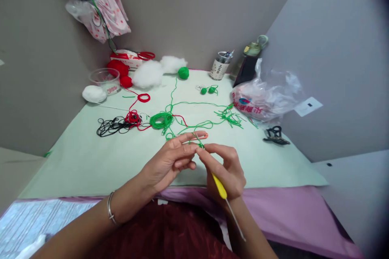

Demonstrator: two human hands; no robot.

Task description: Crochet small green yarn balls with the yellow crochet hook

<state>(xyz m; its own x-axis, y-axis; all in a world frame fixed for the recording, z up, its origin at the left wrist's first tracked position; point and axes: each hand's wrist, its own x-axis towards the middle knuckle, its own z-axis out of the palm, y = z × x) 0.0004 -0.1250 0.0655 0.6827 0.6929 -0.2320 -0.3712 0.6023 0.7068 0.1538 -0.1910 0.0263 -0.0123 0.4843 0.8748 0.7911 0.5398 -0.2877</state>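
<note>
My left hand (173, 160) pinches a small piece of green crochet work (200, 145) between thumb and fingers, its index finger stretched out with green yarn over it. Closed around the yellow handle of a crochet hook (219, 186) is my right hand (226, 170). One thin metal end of the hook points down past my right wrist; the other end is at the green work, mostly hidden by my fingers. The fingertips of both hands meet there. Just beyond them lies a loose coil of green yarn (161, 121), with strands running across the table.
Black yarn (111, 126) and red yarn (133, 117) lie tangled at left. Behind are white stuffing (148, 74), a green ball (183, 73), a plastic tub (105, 81) and a pen can (221, 66). At right are green scraps (230, 117), a plastic bag (264, 97) and a black hair claw (276, 135).
</note>
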